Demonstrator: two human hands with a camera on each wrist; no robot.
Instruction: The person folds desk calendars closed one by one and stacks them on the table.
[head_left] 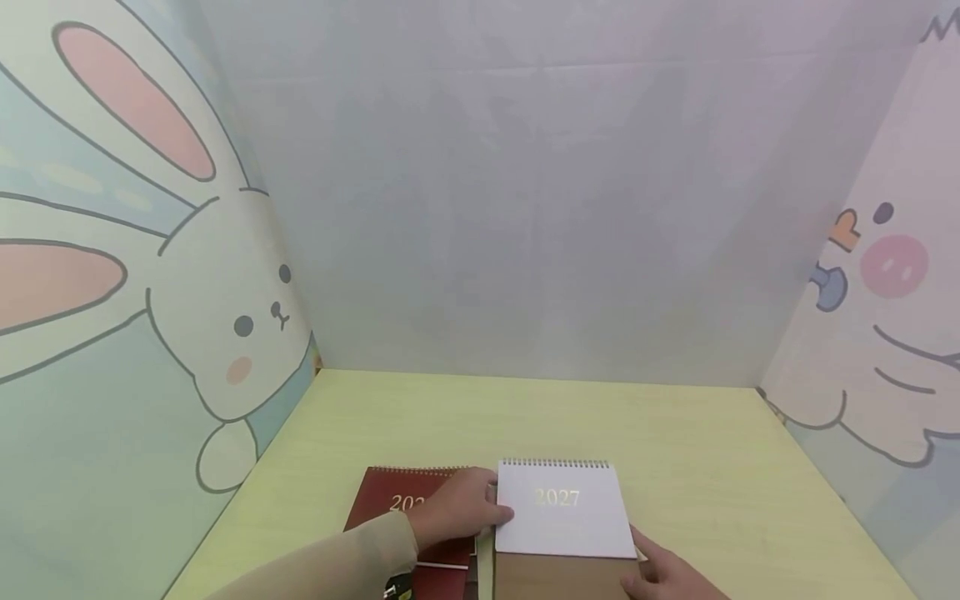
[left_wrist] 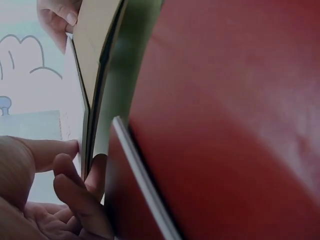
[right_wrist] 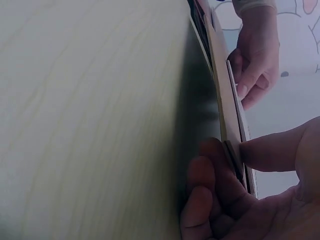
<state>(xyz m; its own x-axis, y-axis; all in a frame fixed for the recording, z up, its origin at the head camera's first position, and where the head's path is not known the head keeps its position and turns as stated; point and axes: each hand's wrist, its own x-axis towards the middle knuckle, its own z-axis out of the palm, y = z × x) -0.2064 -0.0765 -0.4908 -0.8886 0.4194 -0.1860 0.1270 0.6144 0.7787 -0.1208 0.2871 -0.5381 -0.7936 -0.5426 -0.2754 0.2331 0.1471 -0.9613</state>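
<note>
A white spiral-bound desk calendar (head_left: 562, 527) printed "2027" in gold is tilted above the table, its brown board (head_left: 562, 577) showing below the white page. My left hand (head_left: 459, 507) pinches its left edge, thumb on the white face and fingers behind. On the opposite edge, my right hand (head_left: 667, 577) holds it the same way; the right wrist view shows the thumb on the front and curled fingers (right_wrist: 201, 172) at the back. A dark red spiral-bound calendar (head_left: 367, 498) with gold digits lies left of it, partly covered by my left hand and sleeve.
More red covers (head_left: 441, 581) lie below the red calendar, beside a small black and yellow object (head_left: 401, 586) at the bottom edge. The pale yellow table (head_left: 675, 433) runs back to a grey wall (head_left: 495, 250), with cartoon-printed side walls (head_left: 225, 333) left and right.
</note>
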